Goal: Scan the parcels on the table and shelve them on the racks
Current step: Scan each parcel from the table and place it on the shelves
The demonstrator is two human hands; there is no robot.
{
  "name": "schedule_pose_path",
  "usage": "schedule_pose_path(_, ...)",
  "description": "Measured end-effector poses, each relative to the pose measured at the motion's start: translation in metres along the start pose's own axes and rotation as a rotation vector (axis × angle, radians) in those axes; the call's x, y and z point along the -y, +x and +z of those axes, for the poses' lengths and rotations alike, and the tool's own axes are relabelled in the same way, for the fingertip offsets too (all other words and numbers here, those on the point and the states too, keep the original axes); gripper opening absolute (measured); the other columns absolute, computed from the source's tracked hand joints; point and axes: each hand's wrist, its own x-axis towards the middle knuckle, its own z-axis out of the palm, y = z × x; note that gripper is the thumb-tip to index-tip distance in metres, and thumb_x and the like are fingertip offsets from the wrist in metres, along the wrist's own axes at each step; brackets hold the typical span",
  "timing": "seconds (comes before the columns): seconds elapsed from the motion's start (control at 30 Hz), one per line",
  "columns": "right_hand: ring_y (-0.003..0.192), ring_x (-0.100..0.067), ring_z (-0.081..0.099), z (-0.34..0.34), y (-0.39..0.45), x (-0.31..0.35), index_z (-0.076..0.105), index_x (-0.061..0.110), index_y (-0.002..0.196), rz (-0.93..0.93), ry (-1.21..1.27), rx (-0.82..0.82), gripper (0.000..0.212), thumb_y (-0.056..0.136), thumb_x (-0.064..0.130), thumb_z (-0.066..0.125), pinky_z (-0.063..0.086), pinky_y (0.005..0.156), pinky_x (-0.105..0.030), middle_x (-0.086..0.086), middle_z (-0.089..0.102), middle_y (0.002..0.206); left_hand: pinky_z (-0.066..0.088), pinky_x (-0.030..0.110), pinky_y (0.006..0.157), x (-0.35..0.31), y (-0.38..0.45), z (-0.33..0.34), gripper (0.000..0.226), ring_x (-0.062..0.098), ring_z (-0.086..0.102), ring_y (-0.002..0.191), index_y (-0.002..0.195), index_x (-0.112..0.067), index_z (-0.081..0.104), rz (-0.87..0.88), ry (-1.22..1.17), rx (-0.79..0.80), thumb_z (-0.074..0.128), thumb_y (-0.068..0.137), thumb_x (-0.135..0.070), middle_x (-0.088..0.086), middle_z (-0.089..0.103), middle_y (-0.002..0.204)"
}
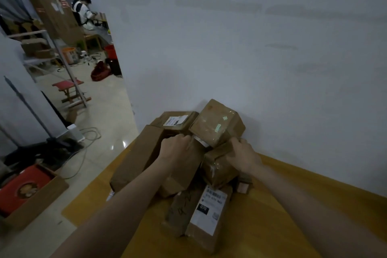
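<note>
So there's a heap of brown cardboard parcels piled up at the far edge of the yellow table [282, 226], pushed right against the white wall [251, 48]. The left hand [174, 148] is reaching into the middle of the heap with its fingers curled over the edge of a parcel, grip clamped on it as far as I can see (the fingertips are tucked out of sight, so which box exactly is hard to say). The right hand [243, 156] has its grip wrapped around the top of a taped parcel [217, 165] on the right side of the heap. Perched tilted on top, just above both hands, is a squarish box [216, 123] with a greenish glowing pattern on its face. A long flat box [136, 157] leans on the left side of the heap, toward the table's left edge. Nearest the front edge lies a parcel with a white shipping label [209, 209], a black patch on it reading 070. Off to the left, past the table, there's a metal rack [48, 48] and a person sitting far back.
</note>
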Motion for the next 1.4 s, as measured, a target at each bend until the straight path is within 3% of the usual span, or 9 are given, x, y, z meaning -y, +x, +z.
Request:
schedule_pose_path(0.2,0.128,-0.04,0.031,-0.009,0.079,0.023,0.017,0.014,0.144,0.168,0.082,-0.171,0.073,0.088,0.034,0.059,0.042,0.097,-0.047,-0.019,0.023,0.144,0.038,0.032,0.061,0.02,0.098,0.022,0.029,0.026,0.06,0.095,0.118,-0.011,0.054,0.109,-0.095,-0.027,0.044,0.099,-0.031,0.007,0.058,0.116)
schedule_pose_path(0.37,0.127,-0.043,0.039,-0.016,0.136,0.023,0.02,0.026,0.148,0.418,0.462,-0.281,0.075,0.087,0.054,0.055,0.04,0.104,-0.046,-0.019,0.02,0.147,0.047,0.041,0.087,0.026,0.153,0.045,0.043,0.028,0.05,0.116,0.129,-0.009,0.043,0.146,-0.28,0.118,0.041,0.099,-0.04,0.012,0.049,0.13)
schedule_pose_path(0.5,0.108,-0.027,0.051,-0.015,0.149,0.014,0.049,0.018,0.122,0.612,0.773,-0.362,0.052,0.089,0.059,0.048,0.047,0.092,-0.042,-0.007,0.052,0.124,0.05,0.038,0.084,0.013,0.16,0.058,0.041,0.025,0.056,0.106,0.13,-0.009,0.042,0.22,-0.565,0.19,0.037,0.102,-0.038,0.011,0.052,0.127)
schedule_pose_path(0.7,0.097,-0.029,0.057,-0.013,0.113,-0.017,0.053,0.018,0.094,0.653,1.112,-0.57,0.037,0.09,0.054,0.051,0.049,0.08,-0.044,-0.014,0.056,0.108,0.05,0.035,0.09,-0.02,0.148,0.046,0.051,0.023,0.052,0.116,0.144,-0.011,0.033,0.402,-0.6,0.001,0.044,0.1,-0.034,0.008,0.044,0.14)
schedule_pose_path(0.97,0.112,-0.046,0.051,-0.009,0.007,-0.051,0.048,0.001,0.123,0.49,1.313,-0.772,0.08,0.079,0.069,0.055,0.052,0.078,-0.056,-0.024,0.051,0.123,0.054,0.024,0.046,-0.092,0.102,-0.016,0.047,0.016,0.065,0.088,0.126,-0.013,0.057,0.728,-0.441,-0.396,0.068,0.086,-0.035,0.005,0.062,0.12)
schedule_pose_path(1.07,0.106,-0.047,0.051,-0.026,-0.059,-0.049,0.048,-0.001,0.119,0.489,1.254,-0.944,0.067,0.089,0.058,0.053,0.051,0.077,-0.062,-0.026,0.05,0.119,0.056,0.022,0.053,-0.131,0.064,-0.045,0.048,0.017,0.061,0.102,0.13,-0.013,0.052,0.838,-0.536,-0.328,0.065,0.089,-0.035,0.004,0.056,0.129)
schedule_pose_path(1.2,0.088,-0.015,0.053,-0.052,-0.122,-0.026,0.055,0.037,0.096,0.486,0.904,-1.222,0.013,0.086,0.045,0.052,0.047,0.072,-0.039,0.004,0.054,0.101,0.042,0.029,0.102,-0.157,0.025,-0.039,0.054,0.019,0.031,0.133,0.143,-0.019,0.027,0.882,-0.905,-0.013,0.05,0.095,-0.03,-0.001,0.023,0.149)
schedule_pose_path(1.3,0.103,-0.017,0.052,-0.042,-0.177,-0.025,0.051,0.044,0.1,0.555,0.493,-1.071,0.025,0.077,0.043,0.06,0.049,0.081,-0.038,0.002,0.05,0.121,0.033,0.029,0.114,-0.177,-0.031,-0.011,0.074,0.005,0.023,0.138,0.14,-0.046,0.013,0.693,-1.204,0.438,0.06,0.091,-0.015,-0.022,0.016,0.142)
schedule_pose_path(1.4,0.119,-0.026,0.047,0.009,-0.215,-0.039,0.05,0.038,0.106,0.722,0.318,-0.936,0.043,0.072,0.032,0.077,0.041,0.088,-0.032,-0.004,0.04,0.141,0.036,0.033,0.113,-0.197,-0.083,0.027,0.083,0.004,0.023,0.137,0.13,-0.055,0.007,0.526,-1.138,0.57,0.066,0.085,-0.016,-0.026,0.015,0.137)
